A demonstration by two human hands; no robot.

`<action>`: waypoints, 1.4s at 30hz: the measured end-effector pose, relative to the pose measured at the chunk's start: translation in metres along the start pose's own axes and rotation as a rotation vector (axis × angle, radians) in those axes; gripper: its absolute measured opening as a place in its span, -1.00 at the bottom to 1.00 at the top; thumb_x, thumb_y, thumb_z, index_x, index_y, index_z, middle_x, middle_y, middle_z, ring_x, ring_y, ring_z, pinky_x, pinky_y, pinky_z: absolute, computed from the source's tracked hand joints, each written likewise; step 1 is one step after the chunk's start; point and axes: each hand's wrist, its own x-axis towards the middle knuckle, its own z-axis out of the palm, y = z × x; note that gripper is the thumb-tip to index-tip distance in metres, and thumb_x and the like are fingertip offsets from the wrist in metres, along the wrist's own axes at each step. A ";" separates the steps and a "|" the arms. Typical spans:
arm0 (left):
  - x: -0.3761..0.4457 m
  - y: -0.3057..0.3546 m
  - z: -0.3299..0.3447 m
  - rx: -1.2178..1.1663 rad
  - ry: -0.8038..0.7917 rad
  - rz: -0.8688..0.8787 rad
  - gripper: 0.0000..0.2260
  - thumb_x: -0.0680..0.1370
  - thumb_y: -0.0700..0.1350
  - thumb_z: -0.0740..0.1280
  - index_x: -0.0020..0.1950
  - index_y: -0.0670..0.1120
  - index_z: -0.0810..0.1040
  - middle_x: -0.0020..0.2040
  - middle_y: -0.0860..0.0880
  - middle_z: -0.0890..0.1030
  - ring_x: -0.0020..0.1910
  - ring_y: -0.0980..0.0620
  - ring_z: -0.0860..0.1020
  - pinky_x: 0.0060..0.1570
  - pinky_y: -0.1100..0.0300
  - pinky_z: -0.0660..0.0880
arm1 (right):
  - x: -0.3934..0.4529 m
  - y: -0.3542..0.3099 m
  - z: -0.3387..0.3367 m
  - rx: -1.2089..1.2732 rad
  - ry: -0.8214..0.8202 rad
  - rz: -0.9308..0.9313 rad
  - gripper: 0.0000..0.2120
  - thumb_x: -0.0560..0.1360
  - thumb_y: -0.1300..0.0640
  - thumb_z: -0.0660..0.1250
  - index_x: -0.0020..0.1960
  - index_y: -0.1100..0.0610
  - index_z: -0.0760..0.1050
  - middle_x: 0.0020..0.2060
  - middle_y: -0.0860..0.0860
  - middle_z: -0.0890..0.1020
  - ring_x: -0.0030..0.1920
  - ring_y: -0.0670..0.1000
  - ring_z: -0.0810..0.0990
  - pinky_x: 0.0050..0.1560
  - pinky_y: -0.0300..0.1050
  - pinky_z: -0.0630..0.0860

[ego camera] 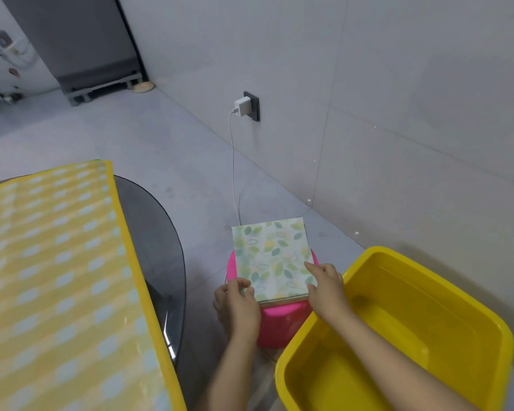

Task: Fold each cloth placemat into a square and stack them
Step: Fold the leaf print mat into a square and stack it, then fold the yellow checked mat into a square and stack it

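Note:
A folded square placemat (272, 256) with a green leaf print lies flat on a pink stool (279, 321). Layered edges show along its near side. My left hand (238, 304) pinches its near left corner, thumb on top. My right hand (327, 286) presses on its near right edge with fingers laid over the cloth. A yellow checked placemat (57, 277) lies spread open on the dark glass table (152, 232) at the left.
A yellow plastic tub (472, 318) stands right of the stool, under my right forearm. A white charger and cable (233, 173) run from a wall socket down behind the stool. Grey tiled floor lies between table and wall.

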 end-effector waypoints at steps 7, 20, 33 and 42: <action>-0.045 0.038 -0.020 0.076 -0.069 0.190 -0.69 0.60 -0.08 0.16 0.33 -0.03 0.43 0.47 -0.06 0.23 0.45 -0.05 0.17 0.38 0.04 0.18 | -0.026 -0.019 -0.033 0.003 0.055 -0.054 -0.52 0.54 0.21 0.22 0.44 0.07 0.28 0.32 0.11 0.36 0.35 0.09 0.29 0.34 -0.15 0.21; -0.128 0.124 -0.176 -0.172 -0.083 0.620 -0.70 0.61 -0.10 0.14 0.35 -0.03 0.34 0.35 0.02 0.28 0.10 0.08 0.52 0.05 0.18 0.46 | -0.138 -0.162 -0.158 0.166 0.195 -0.556 -0.65 0.54 0.19 0.23 0.31 -0.03 0.42 0.12 -0.11 0.47 0.04 -0.11 0.49 0.08 -0.17 0.47; -0.122 -0.001 -0.367 0.190 0.193 0.624 -0.70 0.59 -0.03 0.19 0.32 0.01 0.38 0.31 0.07 0.35 0.13 0.05 0.52 0.11 0.07 0.45 | -0.237 -0.285 -0.046 0.204 -0.008 -0.922 -0.69 0.54 0.21 0.21 0.23 -0.04 0.48 0.03 -0.18 0.50 -0.05 -0.22 0.50 -0.04 -0.36 0.43; -0.107 -0.096 -0.408 0.589 0.160 0.708 -0.70 0.47 0.10 0.15 0.05 0.04 0.57 0.02 0.01 0.58 0.02 -0.01 0.55 0.02 0.03 0.51 | -0.247 -0.292 0.024 -0.283 -0.193 -1.210 -0.59 0.53 -0.14 0.11 0.33 -0.06 0.40 0.22 -0.13 0.52 0.24 -0.09 0.42 0.23 -0.20 0.30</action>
